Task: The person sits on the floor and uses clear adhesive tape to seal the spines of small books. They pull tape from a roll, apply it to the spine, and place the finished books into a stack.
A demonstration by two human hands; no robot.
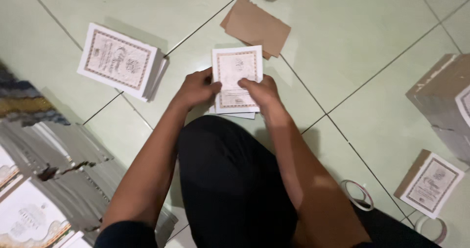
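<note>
- Here, at nine o'clock low in the view, long rows of printed cards [54, 179] lie packed on edge along the left border, with a white card showing an ornate gold pattern lying flat over them at seven o'clock.
- At ten o'clock a stack of white bordered cards [120, 62] rests on the pale green tiled floor [352, 37], well apart from the hands.
- The left hand [196, 89] sits just left of centre, fingers curled and closed on the left edge of the small card pile [236, 79], thumb on top.
- The card pile lies on the floor at twelve o'clock from the person's dark-clothed knee [230, 179]; its top card is white with a brown ornamental frame, and the edges of a few cards poke out beneath it.
- The right hand [262, 92] grips the pile's lower right corner, fingers pressed together over the top card.
- At one o'clock brown paper envelopes [255, 26] lie flat, just beyond the pile and not touching it.
- At three o'clock a brown cardboard box [440, 98] stands at the frame edge; what is inside cannot be told.
- At four o'clock a smaller wrapped pack of cards [431, 183] lies tilted, with a tape roll [357, 194] near it and a second roll [432, 228] at five o'clock.
</note>
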